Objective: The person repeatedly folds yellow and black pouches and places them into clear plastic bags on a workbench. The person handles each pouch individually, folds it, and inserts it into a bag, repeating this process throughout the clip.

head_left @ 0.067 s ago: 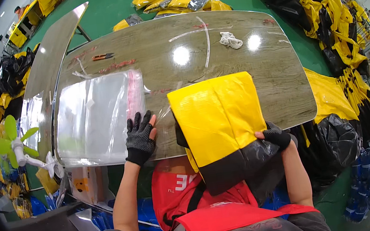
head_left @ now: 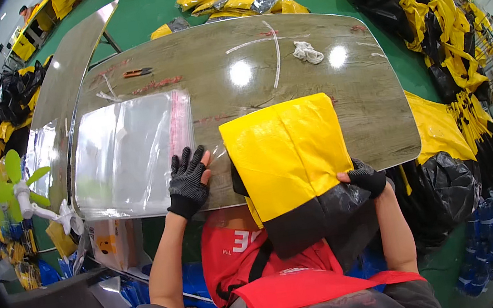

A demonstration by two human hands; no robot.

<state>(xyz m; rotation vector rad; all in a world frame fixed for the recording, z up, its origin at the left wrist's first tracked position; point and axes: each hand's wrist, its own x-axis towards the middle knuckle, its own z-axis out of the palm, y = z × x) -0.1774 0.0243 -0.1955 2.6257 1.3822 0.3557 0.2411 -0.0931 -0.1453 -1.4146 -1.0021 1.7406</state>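
I'd keep left hand [head_left: 187,181] flat, fingers spread, pinning clear bags [head_left: 127,155] on surface [head_left: 284,60], w/ right hand [head_left: 364,176] fingers pinched on folded yellow-black garment [head_left: 292,166] at near edge, feeding it in square.

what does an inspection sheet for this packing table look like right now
surface: wood-grain table, glossy, with lamp glare and tape marks
job's things: folded yellow and black garment in a clear wrap, hanging over the near edge; stack of clear bags with a red strip lying flat at the left
clutter: white rag and a small red tool at the far side
grippers: left hand, gloved, flat on the table beside the bags; right hand, gloved, gripping the garment's right edge
cables: nothing seen
surroundings: green floor, heaps of yellow and black garments, green fan at the left
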